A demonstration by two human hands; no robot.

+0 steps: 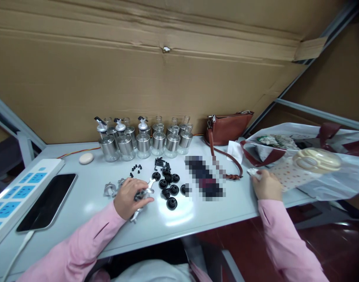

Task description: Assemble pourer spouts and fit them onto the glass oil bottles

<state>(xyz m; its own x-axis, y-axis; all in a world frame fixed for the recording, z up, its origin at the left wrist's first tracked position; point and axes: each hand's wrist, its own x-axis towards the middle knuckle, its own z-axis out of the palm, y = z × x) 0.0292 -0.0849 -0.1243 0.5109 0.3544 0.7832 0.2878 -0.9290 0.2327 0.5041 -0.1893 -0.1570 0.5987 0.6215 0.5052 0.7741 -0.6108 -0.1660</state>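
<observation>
My left hand [129,197] curls on the table around a silver pourer part [150,186], its thumb and fingers bent about it. More silver pourer parts [109,189] lie beside and under this hand, some partly hidden. Black ribbed stoppers [171,203] are grouped just right of it. Small black caps [135,168] and black levers [160,162] lie farther back. At the right, my right hand [267,186] pinches a crumpled white tissue [252,172] at the table, next to a plastic bag.
Several glass bottles with steel sleeves [126,147] stand at the back, some topped with pourers. A brown handbag [231,127], a filled plastic bag [329,184], a phone [47,201], a power strip [23,196] and a round white object [86,158] surround the work area. Cardboard [138,86] rises behind.
</observation>
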